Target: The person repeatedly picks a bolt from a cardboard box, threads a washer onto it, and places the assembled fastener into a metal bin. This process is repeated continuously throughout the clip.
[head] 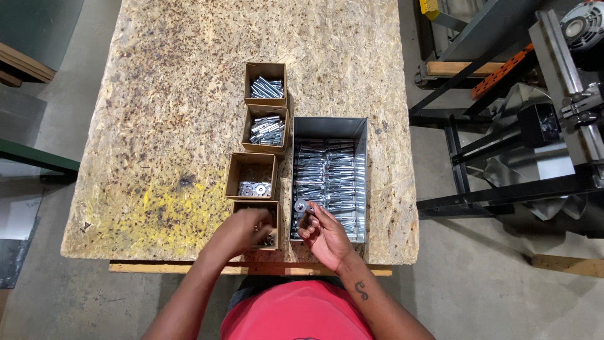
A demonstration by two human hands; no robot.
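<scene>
Lower centre of frame: right hand (324, 234) pinches a washered bolt (302, 206) at its fingertips, over the grey metal bin (329, 126); left hand (242, 230), fingers curled, reaches into the nearest cardboard box (275, 214).

— Where are the hands relative to the grey metal bin (329, 129)?

— The right hand (325, 236) is at the bin's near corner, pinching a bolt with a washer (301, 206) on it over the bolts (330, 176) inside. The left hand (242, 232) is just left of the bin, reaching into the nearest cardboard box (275, 217).

— And beyond that?

— Three more cardboard boxes run along the bin's left side: one with washers (255, 188), two with bolts (267, 130), all on the chipboard bench (176, 113).
</scene>
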